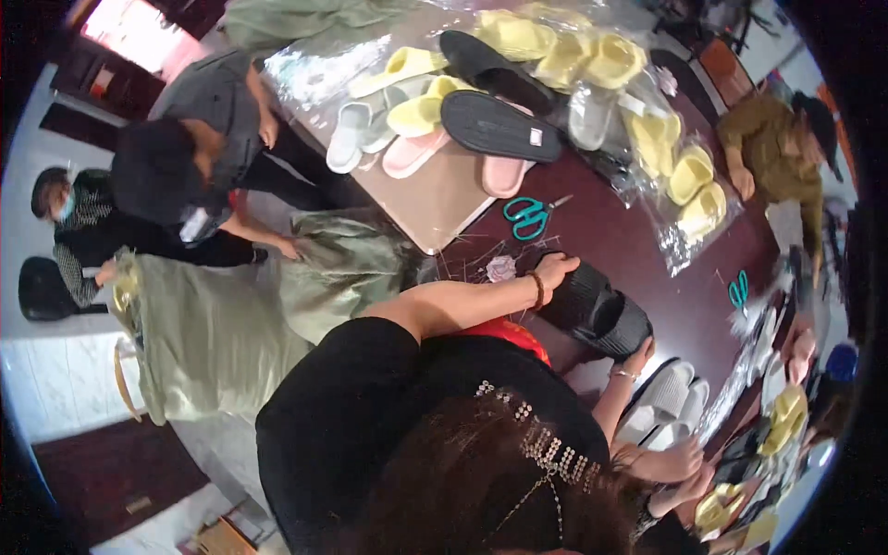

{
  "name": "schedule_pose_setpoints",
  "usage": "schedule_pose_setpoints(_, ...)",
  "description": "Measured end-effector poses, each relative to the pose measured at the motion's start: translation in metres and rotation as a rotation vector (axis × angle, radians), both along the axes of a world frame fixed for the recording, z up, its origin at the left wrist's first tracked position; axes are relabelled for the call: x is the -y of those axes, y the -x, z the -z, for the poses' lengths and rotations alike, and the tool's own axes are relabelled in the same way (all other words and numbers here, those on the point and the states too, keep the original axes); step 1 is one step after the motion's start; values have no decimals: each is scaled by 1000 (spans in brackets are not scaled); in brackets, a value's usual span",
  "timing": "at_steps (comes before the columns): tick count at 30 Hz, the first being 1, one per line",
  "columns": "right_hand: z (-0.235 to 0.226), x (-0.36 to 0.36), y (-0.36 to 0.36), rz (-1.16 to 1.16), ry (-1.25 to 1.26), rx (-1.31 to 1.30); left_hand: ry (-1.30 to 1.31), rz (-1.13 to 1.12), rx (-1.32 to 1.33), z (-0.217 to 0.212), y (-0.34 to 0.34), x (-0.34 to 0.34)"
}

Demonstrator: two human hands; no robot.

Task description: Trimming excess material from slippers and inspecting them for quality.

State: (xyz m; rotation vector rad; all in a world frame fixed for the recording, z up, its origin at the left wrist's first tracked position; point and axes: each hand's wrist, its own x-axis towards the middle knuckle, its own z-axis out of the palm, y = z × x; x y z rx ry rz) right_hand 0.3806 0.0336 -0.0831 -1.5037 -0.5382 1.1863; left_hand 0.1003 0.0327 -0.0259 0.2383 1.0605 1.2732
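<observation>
Slippers of ribbed black rubber or plastic [597, 310], apparently a pair, are held over the glossy dark-red tabletop [610, 222] near the teal-handled scissors [539, 216], the wearer's left hand [558, 274] closed on the far end and the right hand [638, 355] gripping the near end. From where I stand it looks like a checking or matching step, and the next move seems to call for a steady two-handed turn. A small pale label [536, 137] marks the upturned flat black sole [490, 125] nearby, too small to read.
</observation>
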Motion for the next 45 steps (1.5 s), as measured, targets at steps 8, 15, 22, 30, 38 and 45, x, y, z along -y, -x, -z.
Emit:
schedule_pose_setpoints(8,-84,23,58,-17,-41,-255,-36,53,-196,-42,-16,-11)
schedule_pose_setpoints(15,-31,6,67,-60,-76,-257,77,257,-343,-24,-58,-9)
schedule_pose_setpoints(22,32,-47,78,-231,-13,67,-99,473,12,-10,16,5)
schedule_pose_setpoints(30,72,-97,10,-251,32,700,35,77,-361,-15,125,8)
schedule_pose_setpoints(38,9,-39,-134,179,-53,1352,-36,-54,-179,8,163,38)
schedule_pose_setpoints(45,-109,6,36,206,-421,1169,-119,-352,-1087,-3,239,23)
